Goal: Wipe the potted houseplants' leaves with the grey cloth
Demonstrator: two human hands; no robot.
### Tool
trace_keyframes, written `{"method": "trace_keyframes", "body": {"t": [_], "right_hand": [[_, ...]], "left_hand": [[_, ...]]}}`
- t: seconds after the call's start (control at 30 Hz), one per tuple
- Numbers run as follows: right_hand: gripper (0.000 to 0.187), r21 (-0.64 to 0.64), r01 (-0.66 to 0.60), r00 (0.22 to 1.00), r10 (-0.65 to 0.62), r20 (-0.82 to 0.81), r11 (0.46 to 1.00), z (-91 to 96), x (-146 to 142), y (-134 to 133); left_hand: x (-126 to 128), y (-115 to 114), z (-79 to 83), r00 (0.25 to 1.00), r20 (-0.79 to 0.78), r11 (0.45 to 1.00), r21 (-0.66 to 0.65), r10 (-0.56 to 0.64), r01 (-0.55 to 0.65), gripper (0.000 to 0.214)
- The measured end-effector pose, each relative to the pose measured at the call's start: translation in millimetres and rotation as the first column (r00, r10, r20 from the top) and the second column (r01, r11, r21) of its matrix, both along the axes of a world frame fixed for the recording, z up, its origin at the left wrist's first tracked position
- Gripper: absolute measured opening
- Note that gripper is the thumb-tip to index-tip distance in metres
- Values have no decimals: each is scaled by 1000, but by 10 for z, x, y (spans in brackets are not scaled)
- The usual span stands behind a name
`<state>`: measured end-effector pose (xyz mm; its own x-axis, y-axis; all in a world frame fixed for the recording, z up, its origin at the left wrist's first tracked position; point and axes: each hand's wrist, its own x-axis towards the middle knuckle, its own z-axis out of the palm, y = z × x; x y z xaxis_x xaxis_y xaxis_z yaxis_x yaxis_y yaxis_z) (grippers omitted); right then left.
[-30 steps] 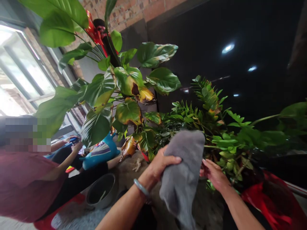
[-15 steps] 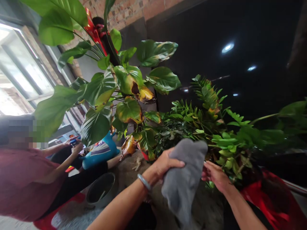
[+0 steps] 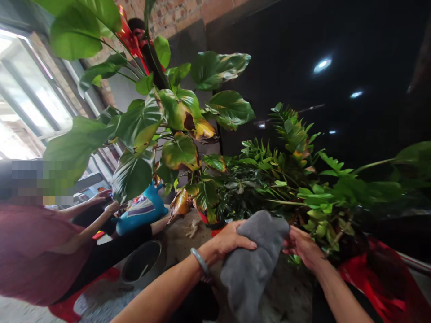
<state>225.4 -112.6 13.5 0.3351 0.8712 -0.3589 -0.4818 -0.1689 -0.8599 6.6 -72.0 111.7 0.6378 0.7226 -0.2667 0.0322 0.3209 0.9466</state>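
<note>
A grey cloth [image 3: 251,264] hangs in front of me at the bottom centre. My left hand [image 3: 225,242], with a bracelet on its wrist, is closed over the cloth's top left edge. My right hand [image 3: 303,247] touches the cloth's right edge, its fingertips hidden behind the fabric. Just beyond the cloth stands a low bushy plant [image 3: 276,179] with small green leaflets. A taller plant [image 3: 161,121] with large green and yellowing leaves rises to its left.
A person in a dark red top [image 3: 37,251] sits at the left, arms stretched toward a blue object [image 3: 141,211]. A grey bowl [image 3: 143,267] lies on the floor. Red wrapping [image 3: 380,278] sits at the lower right. A window [image 3: 23,103] is at the left.
The cloth and both my hands have come down, from covering the low plant's leaves to below them. The cloth is more bunched under my left hand.
</note>
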Motion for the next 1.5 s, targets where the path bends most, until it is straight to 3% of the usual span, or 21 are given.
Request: {"method": "trace_keyframes", "body": {"t": [0.07, 0.13, 0.2, 0.27, 0.43, 0.5, 0.6, 0.7, 0.77, 0.83, 0.93, 1.0, 1.07, 1.13, 1.23, 1.3, 1.37, 1.5], "right_hand": [[9, 0, 15, 1000, -15, 2, 1000, 1, -12, -3], [7, 1, 32, 999, -32, -2, 999, 9, -31, 1], [7, 0, 50, 999, -50, -6, 999, 15, -47, 9], [7, 16, 54, 999, -54, -3, 998, 11, -53, 13], [12, 30, 35, 999, -35, 8, 999, -7, -24, -7], [11, 13, 32, 999, -32, 1, 999, 5, -14, -16], [10, 15, 29, 1000, -29, -5, 999, 36, -18, -13], [11, 36, 50, 999, -50, -1, 998, 50, -43, 1], [12, 55, 65, 998, -65, 3, 996, 46, -58, 8], [13, 64, 64, 998, -65, 7, 996, 42, -64, 6], [14, 39, 55, 998, -56, 15, 998, 39, -53, -11], [13, 25, 54, 998, -55, 22, 998, 31, -39, -21], [12, 25, 56, 998, -57, 28, 998, 16, -25, -24], [11, 32, 55, 998, -56, 29, 998, -1, -19, -17], [10, 51, 60, 997, -62, 42, 997, -5, -31, 4], [8, 51, 68, 996, -70, 50, 996, 9, -49, 15], [7, 39, 72, 996, -74, 45, 997, 27, -65, 17], [8, 16, 80, 996, -80, 37, 997, 37, -69, -9]], "left_hand": [[-11, 89, 272, 991, 134, 996, 88, 10, -22, 42], [33, 257, 544, 951, 289, 974, 161, 107, -159, 47], [92, 410, 658, 904, 374, 948, 156, 205, -279, 51], [127, 455, 538, 907, 344, 946, 119, 244, -300, 51], [-25, 68, -209, 988, -59, 990, 15, 139, -139, 33], [-131, -63, -271, 990, -134, 999, 23, 49, -46, 29], [-195, 18, 51, 999, -39, 989, 146, 11, -5, 35], [-124, 328, 477, 966, 210, 964, 190, 148, -189, 48], [-43, 489, 554, 912, 328, 941, 142, 247, -306, 50], [26, 511, 397, 909, 314, 944, 96, 273, -317, 49], [43, 294, -71, 977, 65, 977, 61, 201, -205, 43], [-11, 108, -296, 990, -98, 993, 54, 107, -102, 36], [-88, 16, -303, 992, -129, 998, 59, 15, -8, 35], [-147, 68, -99, 999, -38, 995, 98, -8, 11, 39], [-153, 326, 316, 972, 193, 974, 155, 132, -163, 48], [-110, 475, 429, 921, 306, 947, 136, 241, -292, 52], [-65, 510, 313, 910, 303, 939, 108, 282, -327, 53], [-128, 248, -282, 983, -5, 971, 156, 186, -183, 43]]}}
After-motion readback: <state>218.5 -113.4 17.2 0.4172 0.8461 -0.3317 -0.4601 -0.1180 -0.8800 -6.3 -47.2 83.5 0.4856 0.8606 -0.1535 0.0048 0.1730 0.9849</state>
